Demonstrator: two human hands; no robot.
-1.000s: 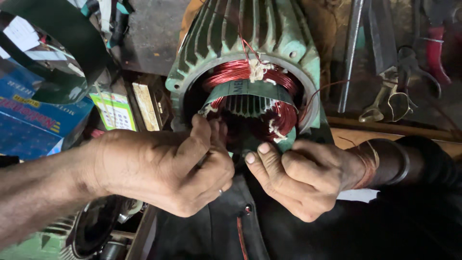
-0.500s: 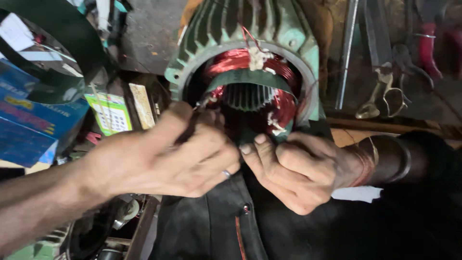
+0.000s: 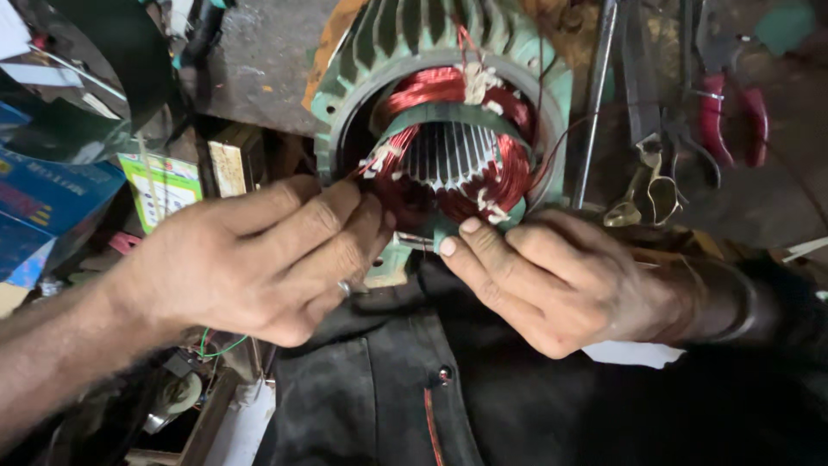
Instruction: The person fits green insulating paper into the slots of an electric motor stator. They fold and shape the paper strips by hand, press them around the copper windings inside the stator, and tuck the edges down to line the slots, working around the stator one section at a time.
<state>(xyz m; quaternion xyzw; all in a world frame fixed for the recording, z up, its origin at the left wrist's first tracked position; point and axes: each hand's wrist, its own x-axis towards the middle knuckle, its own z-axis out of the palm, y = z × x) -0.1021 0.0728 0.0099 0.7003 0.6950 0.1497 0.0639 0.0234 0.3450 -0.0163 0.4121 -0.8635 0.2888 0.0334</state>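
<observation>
Seen from above, looking down at two bare hands working at the open end of an electric motor stator (image 3: 444,129). Green finned housing, lying on its side near the middle of a cluttered tabletop (image 3: 259,52), open mouth facing the viewer, resting against dark trousers (image 3: 371,406). Inside the mouth, a ring of red copper winding (image 3: 509,168) with pale ties, around a slotted steel core.

Left hand (image 3: 259,259) reaching in from the lower left, back of the hand up, fingers curled together and pinched at the lower left rim of the winding; ring on one finger. Whether anything is gripped between the fingertips cannot be told, since they are hidden behind the knuckles.

Right hand (image 3: 552,276) coming in from the right, wrist wrapped in red thread and a dark bangle, fingers bent, thumb and forefinger pressed against a green insulation strip (image 3: 444,229) at the bottom rim of the winding.

Compared with half a second earlier: left hand lower and flatter, fingertips now nearer the rim; right hand in much the same place.

Red-handled pliers (image 3: 733,112) and other metal tools toward the far right edge of the tabletop. Blue cardboard box (image 3: 47,203) at the left edge, a green-and-white packet (image 3: 168,190) beside it.
</observation>
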